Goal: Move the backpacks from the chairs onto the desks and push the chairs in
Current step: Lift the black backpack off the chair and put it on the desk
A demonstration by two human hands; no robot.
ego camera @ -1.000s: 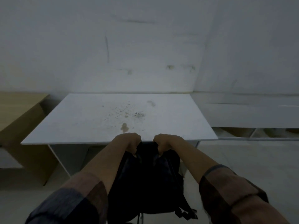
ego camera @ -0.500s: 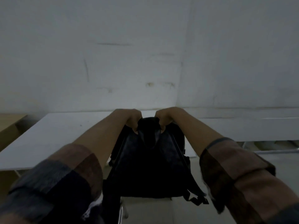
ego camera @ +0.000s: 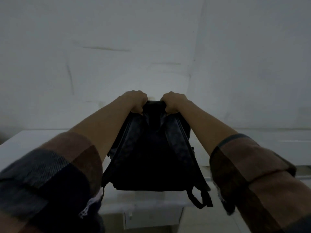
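Backpack, dark and upright, hangs in the middle of the view with its flat bottom over the near part of the white desk; whether the base rests on the top or hovers just above it cannot be told in this dim light. Both hands grip its top edge: the left hand is clenched on the left corner and the right hand on the right corner, fingers curled tightly into the fabric, probably so the weight is shared and the bag stays level as it is set down. Shoulder straps run down the face nearest the person, and a loose strap end dangles past the desk's near edge on the right, so it may want tucking in. Plaid sleeves are pushed back on both forearms. Beyond the desk stands a plain pale wall. No chair shows, so pushing it in appears to remain.
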